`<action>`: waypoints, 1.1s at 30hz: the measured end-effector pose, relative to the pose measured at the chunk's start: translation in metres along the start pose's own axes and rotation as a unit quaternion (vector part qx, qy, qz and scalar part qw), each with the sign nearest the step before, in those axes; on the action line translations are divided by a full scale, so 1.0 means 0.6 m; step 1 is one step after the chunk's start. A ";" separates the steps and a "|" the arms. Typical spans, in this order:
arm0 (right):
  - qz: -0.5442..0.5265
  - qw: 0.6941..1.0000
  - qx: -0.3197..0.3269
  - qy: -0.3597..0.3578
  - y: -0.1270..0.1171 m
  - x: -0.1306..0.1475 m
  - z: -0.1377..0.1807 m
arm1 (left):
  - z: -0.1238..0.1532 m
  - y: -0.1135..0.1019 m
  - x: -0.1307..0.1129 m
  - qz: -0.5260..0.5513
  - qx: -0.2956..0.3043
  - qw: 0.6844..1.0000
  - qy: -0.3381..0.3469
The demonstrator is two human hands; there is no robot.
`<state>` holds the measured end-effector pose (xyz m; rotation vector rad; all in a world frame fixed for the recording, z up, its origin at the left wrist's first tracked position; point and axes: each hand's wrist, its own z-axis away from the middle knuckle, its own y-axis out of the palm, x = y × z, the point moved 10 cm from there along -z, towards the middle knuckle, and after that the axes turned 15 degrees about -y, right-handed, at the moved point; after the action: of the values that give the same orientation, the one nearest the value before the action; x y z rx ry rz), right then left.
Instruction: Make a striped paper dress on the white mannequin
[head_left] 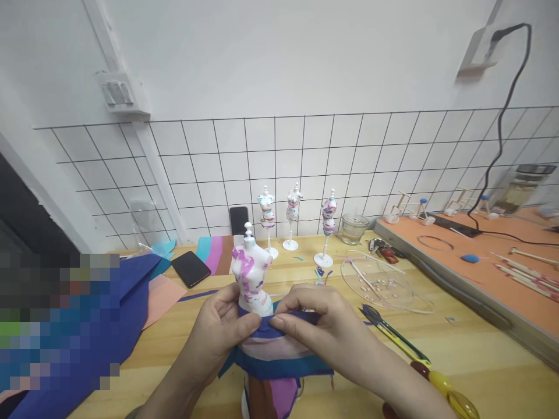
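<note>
A small white dress-form mannequin [252, 270] with purple-pink paint marks stands upright between my hands. A layered skirt [279, 349] of thin material, with dark blue, pale pink and teal bands, lies around its waist. My left hand [222, 323] is closed at the left of the waist, its thumb pressing the blue top edge. At the right, my right hand [325, 326] pinches the same blue edge between thumb and fingers. Both thumbs nearly meet at the front. Below the skirt, a brown and purple piece [271, 397] shows; what it belongs to is partly hidden.
Three small mannequins on stands [328, 224] line the wall beside a glass cup [354, 228]. Right lie a clear tray with beads [379, 285] and scissors [393, 337]. Left are a black phone [191, 269], a striped sheet [216, 254] and blue [116, 326] and peach [163, 297] sheets.
</note>
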<state>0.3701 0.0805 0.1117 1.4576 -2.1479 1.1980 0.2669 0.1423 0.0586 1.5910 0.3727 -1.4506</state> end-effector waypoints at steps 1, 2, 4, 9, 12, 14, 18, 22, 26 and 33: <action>0.000 1.000 -0.002 0.005 0.000 -0.002 0.000 | 0.000 -0.001 0.001 0.002 0.001 1.000 0.001; 0.002 1.000 -0.005 0.010 0.000 -0.004 0.001 | -0.001 -0.001 0.001 0.005 0.003 1.000 0.001; 0.010 1.000 -0.008 0.019 0.001 -0.007 0.002 | -0.003 -0.001 0.003 0.003 0.013 1.000 -0.001; 0.023 0.999 -0.002 0.035 0.003 -0.013 0.004 | -0.006 0.008 0.010 -0.009 0.059 0.998 -0.020; 0.025 0.999 0.001 0.042 0.001 -0.016 0.003 | -0.005 0.018 0.012 -0.007 0.098 0.995 -0.026; 0.027 0.999 0.005 0.045 0.001 -0.018 0.001 | -0.005 0.023 0.011 -0.009 0.111 0.994 -0.022; 0.022 0.998 0.011 0.052 0.006 -0.024 0.002 | -0.007 0.024 0.011 -0.028 0.107 0.994 -0.018; 0.001 0.998 0.019 0.058 0.011 -0.024 0.005 | -0.005 0.024 0.005 -0.048 0.096 0.994 0.007; -0.004 0.998 0.049 0.031 0.014 -0.010 0.005 | -0.004 0.022 0.001 -0.047 0.095 0.994 0.016; -0.014 0.999 0.048 -0.005 0.010 0.005 0.002 | 0.000 0.023 -0.011 -0.051 0.090 0.994 0.039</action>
<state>0.3639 0.0783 0.1099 1.5314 -2.0962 1.3017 0.2756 0.1372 0.0703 1.7988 0.3815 -1.5387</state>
